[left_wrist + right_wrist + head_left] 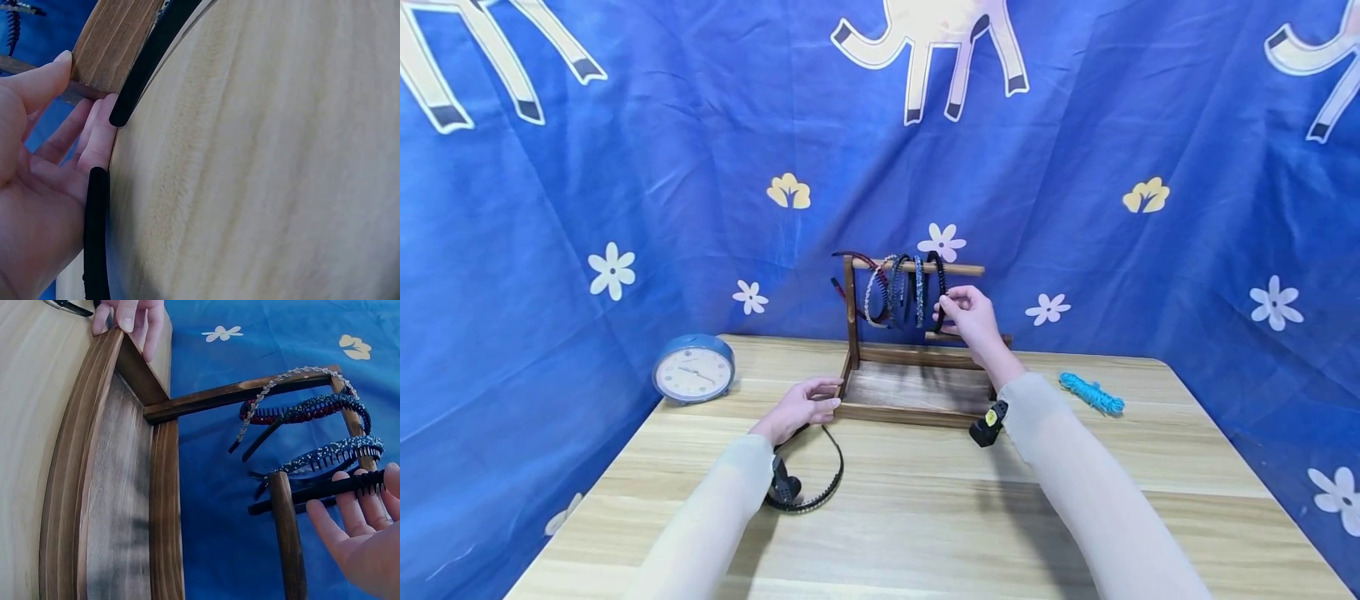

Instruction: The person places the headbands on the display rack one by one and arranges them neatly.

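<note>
A dark wooden rack (910,414) with a tray base and an upper rod stands near the back of the table. Several headbands hang on the rod, among them a red one (275,417), a silver braided one (253,407) and a blue glittery one (919,292). My right hand (972,315) pinches a black toothed headband (331,487) between thumb and fingers at the rod's right part. My left hand (805,404) grips the tray's front left corner, thumb and fingers on either side of it. Another black headband (831,492) lies on the table under my left wrist.
A round blue clock (694,369) stands at the table's back left. To the right of the rack lies a bundle of light blue cord (1092,393). A blue patterned cloth (1075,250) hangs close behind the table and along its sides.
</note>
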Available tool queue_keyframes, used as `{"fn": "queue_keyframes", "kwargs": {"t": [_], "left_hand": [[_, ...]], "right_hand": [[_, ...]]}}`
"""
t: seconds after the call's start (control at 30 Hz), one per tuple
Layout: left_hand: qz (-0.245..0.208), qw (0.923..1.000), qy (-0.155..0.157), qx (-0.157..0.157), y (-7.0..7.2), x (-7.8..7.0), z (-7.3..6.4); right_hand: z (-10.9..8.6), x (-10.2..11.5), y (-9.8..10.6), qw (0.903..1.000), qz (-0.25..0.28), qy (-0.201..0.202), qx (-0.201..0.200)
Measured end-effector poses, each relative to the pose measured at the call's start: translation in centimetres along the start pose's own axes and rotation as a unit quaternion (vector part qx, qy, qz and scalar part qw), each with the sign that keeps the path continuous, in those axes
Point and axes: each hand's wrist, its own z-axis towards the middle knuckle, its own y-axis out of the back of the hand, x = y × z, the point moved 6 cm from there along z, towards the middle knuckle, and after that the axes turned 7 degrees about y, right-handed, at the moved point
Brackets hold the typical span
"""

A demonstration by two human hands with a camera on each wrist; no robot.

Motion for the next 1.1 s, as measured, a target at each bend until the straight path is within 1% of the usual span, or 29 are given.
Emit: {"fn": "queue_keyframes", "kwargs": {"t": [0.2,0.33,0.43,0.7,0.8,0.93,0.97,1.1], "left_hand": [[-0.003,1.0,0.005,-0.004,0.0,0.0,0.0],[-0.006,1.0,0.0,-0.002,-0.1,0.1,0.0],[-0.008,1.0,-0.001,-0.005,-0.1,0.1,0.0],[-0.006,0.9999,0.001,-0.008,-0.1,0.2,-0.2],[-0.002,1.0,-0.002,-0.007,-0.1,0.1,-0.2],[-0.004,1.0,-0.005,-0.003,-0.2,-0.1,-0.4],[-0.005,1.0,-0.004,0.0,-0.4,-0.3,-0.6],[-0.007,1.0,0.0,-0.002,-0.4,-0.3,-0.7]], "right_hand": [[0.3,-0.6,-0.1,0.9999,-0.005,-0.016,0.0],[0.4,-0.9,-0.2,0.9997,0.005,-0.025,0.002],[0.5,-1.0,-0.3,0.9995,-0.002,-0.03,0.005],[0.5,-1.2,0.1,0.9995,-0.015,-0.027,0.007],[0.4,-1.2,0.4,0.9988,-0.041,-0.022,0.013],[0.3,-1.2,0.8,0.9976,-0.062,-0.022,0.019],[0.3,-1.2,0.9,0.9977,-0.06,-0.023,0.02],[0.0,-0.9,1.2,0.9977,-0.059,-0.024,0.024]]}}
